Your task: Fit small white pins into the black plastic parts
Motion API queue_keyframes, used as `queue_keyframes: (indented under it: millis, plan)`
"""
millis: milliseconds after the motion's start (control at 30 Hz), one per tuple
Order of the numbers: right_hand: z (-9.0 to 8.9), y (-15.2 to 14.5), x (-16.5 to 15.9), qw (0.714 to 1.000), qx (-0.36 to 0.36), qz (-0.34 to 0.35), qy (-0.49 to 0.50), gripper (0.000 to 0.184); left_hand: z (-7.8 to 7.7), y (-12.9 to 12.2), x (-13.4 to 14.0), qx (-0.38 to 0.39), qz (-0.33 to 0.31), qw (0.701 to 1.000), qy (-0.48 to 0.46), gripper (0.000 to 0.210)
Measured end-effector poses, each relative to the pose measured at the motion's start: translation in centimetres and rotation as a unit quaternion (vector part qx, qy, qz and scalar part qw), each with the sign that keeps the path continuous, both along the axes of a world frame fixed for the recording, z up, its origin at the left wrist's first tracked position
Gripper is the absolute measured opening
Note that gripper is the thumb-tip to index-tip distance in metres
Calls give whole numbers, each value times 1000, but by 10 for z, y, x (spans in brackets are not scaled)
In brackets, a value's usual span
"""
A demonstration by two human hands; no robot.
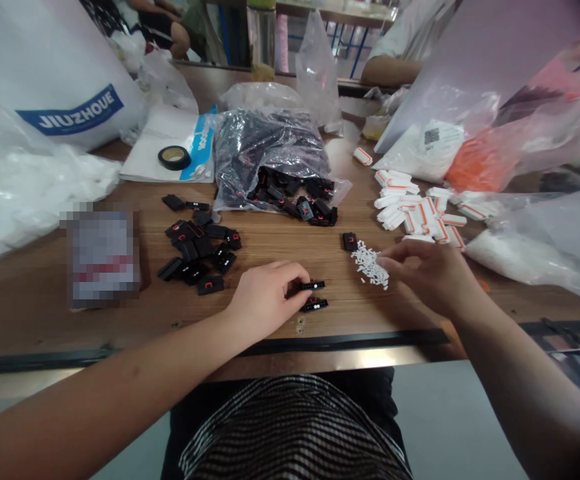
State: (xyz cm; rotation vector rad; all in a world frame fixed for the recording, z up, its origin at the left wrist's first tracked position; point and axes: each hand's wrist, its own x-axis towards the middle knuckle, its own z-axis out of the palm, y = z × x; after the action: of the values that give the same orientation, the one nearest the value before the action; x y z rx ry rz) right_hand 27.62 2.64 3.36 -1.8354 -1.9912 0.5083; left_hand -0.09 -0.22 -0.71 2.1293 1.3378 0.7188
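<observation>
Two black rectangular plastic housings (316, 305) are near centre, one farther right, over ten at left. There is one black tape roll (162, 160).

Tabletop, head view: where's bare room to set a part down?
Bare wood between the black parts pile and the lone black block, in front of the black parts bag; another patch between the white pellets and the front edge. Crowded: along the back, and beyond the right hand, with white-orange pieces and clear bags.
</observation>
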Motion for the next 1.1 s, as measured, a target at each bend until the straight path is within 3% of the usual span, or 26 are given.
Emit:
queue_keyframes:
  millis: [133,267,600,867,1100]
  plan:
    - [10,-11,-51,976,3,214,42,15,2,0,0,-6,5,1000,5,6]
    - [11,-7,-80,951,13,309,-21,13,3,0,1,-15,6,1000,5,5]
    - [15,-4,-85,927,22,350,-135,17,6,0,0,-15,2,1000,9,6]
    - [23,-4,-98,890,53,381,-244,22,6,1,1,-19,4,999,30,10]
    - [22,-4,-83,902,83,397,-146,23,6,1,1,-25,8,1000,6,8]
